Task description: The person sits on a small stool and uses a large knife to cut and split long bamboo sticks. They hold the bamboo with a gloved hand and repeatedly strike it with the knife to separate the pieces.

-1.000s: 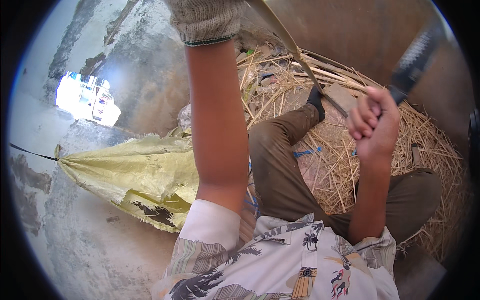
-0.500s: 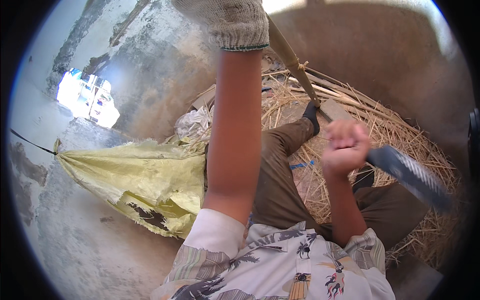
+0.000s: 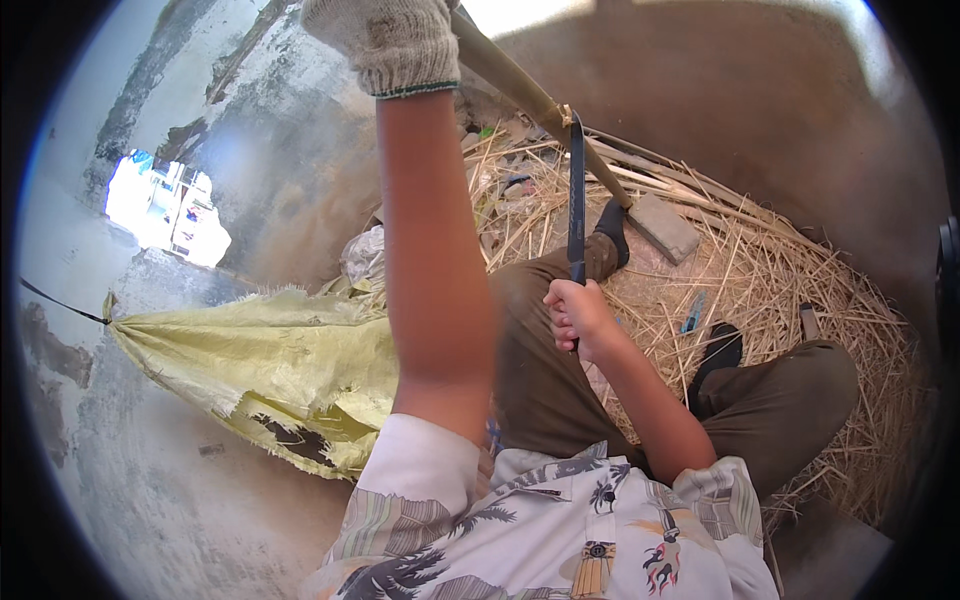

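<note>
My left hand, in a knitted white glove, is raised at the top edge, closed around the upper part of a bamboo pole; its fingertips are out of the picture. The pole slants down to the right, and its lower end meets a grey block beside my foot. My bare right hand grips the handle of a long dark-bladed knife. The blade points up and its upper end touches the pole at a rough, pale, splintered spot.
Straw and split strips cover the floor around my legs. A torn yellow woven sack is strung out at the left by a dark cord. A brown wall rises behind. A small blue item lies in the straw.
My right hand has swung the knife from the lower right up to the left, onto the pole. My left hand and the pole's upper part have shifted left.
</note>
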The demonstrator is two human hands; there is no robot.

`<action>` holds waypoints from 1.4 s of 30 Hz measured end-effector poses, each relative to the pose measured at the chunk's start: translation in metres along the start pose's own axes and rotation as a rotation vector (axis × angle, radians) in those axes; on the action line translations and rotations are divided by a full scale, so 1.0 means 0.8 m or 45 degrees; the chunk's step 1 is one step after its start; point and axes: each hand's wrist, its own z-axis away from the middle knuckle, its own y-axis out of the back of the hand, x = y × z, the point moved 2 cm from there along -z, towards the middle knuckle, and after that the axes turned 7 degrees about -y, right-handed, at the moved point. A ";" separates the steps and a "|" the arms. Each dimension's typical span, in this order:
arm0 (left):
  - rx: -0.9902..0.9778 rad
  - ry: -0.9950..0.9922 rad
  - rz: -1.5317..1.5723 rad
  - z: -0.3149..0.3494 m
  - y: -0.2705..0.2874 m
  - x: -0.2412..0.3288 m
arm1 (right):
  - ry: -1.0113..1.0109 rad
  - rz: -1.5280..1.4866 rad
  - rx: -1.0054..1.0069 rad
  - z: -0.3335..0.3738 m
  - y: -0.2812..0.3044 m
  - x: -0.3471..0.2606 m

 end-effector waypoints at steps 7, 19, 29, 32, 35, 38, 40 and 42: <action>-0.134 -0.183 -0.471 -0.012 -0.011 0.018 | 0.954 -0.287 0.608 0.094 0.008 -0.070; -0.450 0.030 0.037 -0.007 -0.048 0.042 | 0.615 -0.029 0.348 0.044 0.018 -0.045; -0.347 -0.092 0.034 -0.014 -0.047 0.045 | 1.153 -0.197 0.604 0.094 0.046 -0.089; -0.332 -0.146 0.001 -0.013 -0.051 0.048 | 1.147 -0.179 0.588 0.109 0.042 -0.091; -0.330 -0.219 -0.050 -0.012 -0.053 0.054 | 1.109 -0.180 0.498 0.124 0.033 -0.091; -0.351 -0.334 -0.131 -0.010 -0.060 0.060 | 1.104 -0.143 0.471 0.135 0.016 -0.089; -0.355 -0.412 -0.191 -0.009 -0.063 0.063 | 1.117 -0.053 0.508 0.134 0.009 -0.085; -0.346 -0.286 -0.124 -0.005 -0.061 0.062 | 1.249 0.049 0.554 0.155 0.000 -0.084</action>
